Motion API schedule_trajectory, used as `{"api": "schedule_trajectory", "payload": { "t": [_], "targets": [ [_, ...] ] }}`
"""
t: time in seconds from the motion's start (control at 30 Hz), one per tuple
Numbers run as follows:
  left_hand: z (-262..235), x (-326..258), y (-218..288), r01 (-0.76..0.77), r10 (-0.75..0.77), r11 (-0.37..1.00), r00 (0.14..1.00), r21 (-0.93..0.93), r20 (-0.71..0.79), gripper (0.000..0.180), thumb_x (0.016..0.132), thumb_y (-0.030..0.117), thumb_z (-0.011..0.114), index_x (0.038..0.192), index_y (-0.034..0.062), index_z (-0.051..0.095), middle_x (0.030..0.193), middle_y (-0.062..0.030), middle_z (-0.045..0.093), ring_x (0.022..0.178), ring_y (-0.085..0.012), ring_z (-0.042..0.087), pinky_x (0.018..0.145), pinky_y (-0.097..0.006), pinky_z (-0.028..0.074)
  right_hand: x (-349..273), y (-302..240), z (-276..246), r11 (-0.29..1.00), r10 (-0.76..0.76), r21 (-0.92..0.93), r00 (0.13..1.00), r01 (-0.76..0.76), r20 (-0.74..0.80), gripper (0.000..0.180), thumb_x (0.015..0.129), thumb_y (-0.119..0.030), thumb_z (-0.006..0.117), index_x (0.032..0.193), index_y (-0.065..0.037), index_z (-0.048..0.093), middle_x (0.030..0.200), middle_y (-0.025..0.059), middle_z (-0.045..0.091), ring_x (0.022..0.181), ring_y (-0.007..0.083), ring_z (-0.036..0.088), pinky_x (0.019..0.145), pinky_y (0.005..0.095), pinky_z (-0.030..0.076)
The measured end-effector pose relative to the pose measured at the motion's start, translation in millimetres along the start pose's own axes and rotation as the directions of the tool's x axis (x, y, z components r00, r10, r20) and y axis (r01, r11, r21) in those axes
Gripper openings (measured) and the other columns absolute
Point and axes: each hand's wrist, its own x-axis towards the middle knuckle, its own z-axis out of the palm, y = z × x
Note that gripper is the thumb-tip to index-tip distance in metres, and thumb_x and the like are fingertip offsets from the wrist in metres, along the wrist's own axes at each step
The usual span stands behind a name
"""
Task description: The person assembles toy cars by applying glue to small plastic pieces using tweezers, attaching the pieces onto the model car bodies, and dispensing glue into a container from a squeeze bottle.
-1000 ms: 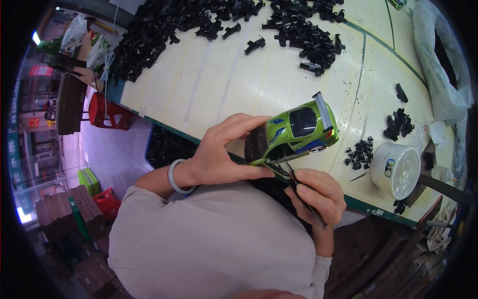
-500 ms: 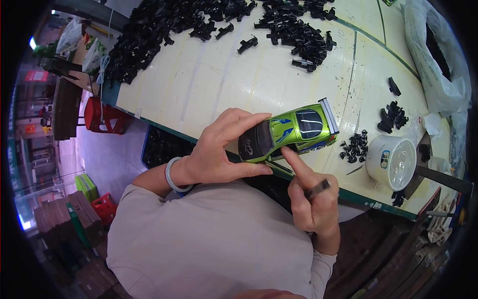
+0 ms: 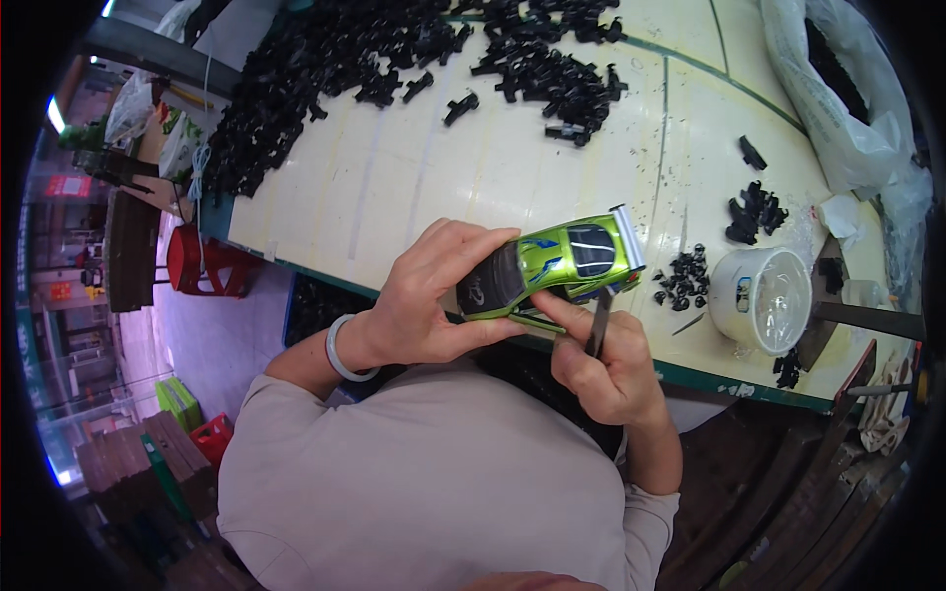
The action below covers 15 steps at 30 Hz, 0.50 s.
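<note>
A green toy car [image 3: 545,258] with blue side decals, a dark hood and a silver rear wing is held up over the table's near edge. My left hand [image 3: 419,291] grips it round the front end, fingers on the far side and thumb on the near side. The car's near-side door [image 3: 537,322] stands swung out. My right hand [image 3: 616,369] is closed round a thin, flat metal tool [image 3: 600,323] that points away from me. Its index fingertip touches the car at the door opening, and its thumb is by the door's edge. The tool's lower end is hidden.
Heaps of black plastic parts [image 3: 325,69] cover the far table [image 3: 394,187]. Small black pieces [image 3: 682,279] lie right of the car, beside a white tub [image 3: 729,300]. A plastic bag [image 3: 838,148] sits at far right. A red stool [image 3: 202,261] stands left.
Car and hands have shifted slightly left in view. The tool in my right hand has turned from lying sideways to pointing away from me. My right thumb has come nearer the door.
</note>
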Motion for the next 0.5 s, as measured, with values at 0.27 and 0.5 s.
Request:
{"api": "schedule_trajectory", "payload": {
  "t": [0.27,0.5],
  "targets": [
    [-9.8,-9.4,-15.3,0.052,-0.054,0.99,0.999,0.131,0.009,0.062,0.065,0.021,0.075,0.116,-0.0037,0.051,0.098,-0.0155,0.056,0.087,-0.0301,0.054,0.076,-0.037,0.044,20.8,6.5,13.2,0.97,0.235,-0.071,0.972,-0.234,0.002,0.04,0.077,-0.006,0.045,0.113,0.008,0.053,0.056,0.0199,0.051,0.048,0.0262,0.055,0.052,0.0325,0.044],
    [-8.2,-14.3,-20.0,0.031,-0.034,0.971,0.999,0.237,0.011,0.063,0.066,0.021,0.075,0.118,-0.004,0.049,0.099,-0.0155,0.055,0.089,-0.0303,0.052,0.077,-0.037,0.044,29.4,6.5,12.4,0.916,0.398,0.016,0.913,-0.401,0.093,0.047,0.078,-0.005,0.037,0.122,0.008,0.048,0.051,0.0011,0.047,0.046,0.0056,0.042,0.046,0.0219,0.038]
  ]
}}
